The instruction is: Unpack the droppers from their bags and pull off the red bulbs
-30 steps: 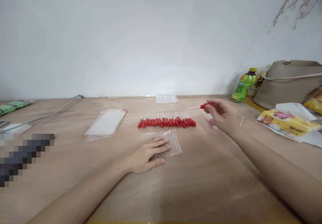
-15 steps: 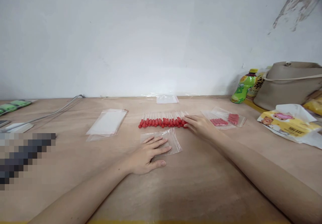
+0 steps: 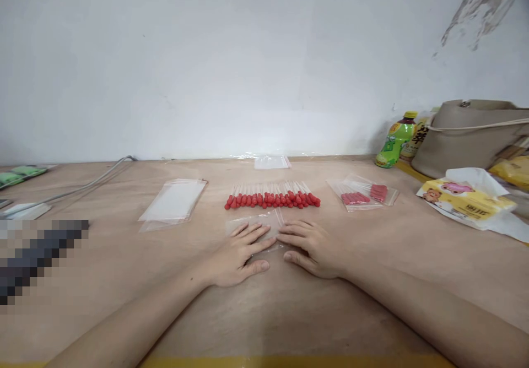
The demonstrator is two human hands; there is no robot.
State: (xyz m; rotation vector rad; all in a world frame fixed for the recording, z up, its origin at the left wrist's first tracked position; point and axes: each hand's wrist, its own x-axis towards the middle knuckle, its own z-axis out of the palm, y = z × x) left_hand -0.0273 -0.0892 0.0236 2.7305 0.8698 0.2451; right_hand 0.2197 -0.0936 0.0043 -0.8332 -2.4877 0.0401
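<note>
My left hand [image 3: 243, 255] lies flat with its fingers spread, resting on a clear zip bag [image 3: 252, 218] on the table. My right hand [image 3: 312, 247] is also open, palm down, its fingertips on the bag's right end by the zip strip. Just beyond the bag runs a row of red-tipped swabs [image 3: 270, 199], their white sticks pointing toward the wall. To the right of the row lie clear bags with red-tipped swabs [image 3: 354, 198] inside. A stack of flat plastic bags [image 3: 171, 201] sits to the left. Part of the bag is hidden under both hands.
A small white packet [image 3: 271, 162] lies near the wall [image 3: 231, 70]. At the right stand a green drink bottle [image 3: 395, 141] and a beige bag [image 3: 463, 139], with a yellow tissue pack [image 3: 467, 197] in front. A grey cable [image 3: 93, 183] crosses the left side.
My right hand has left the right end of the swab row and come down toward me onto the zip bag. My left hand has stayed on the bag.
</note>
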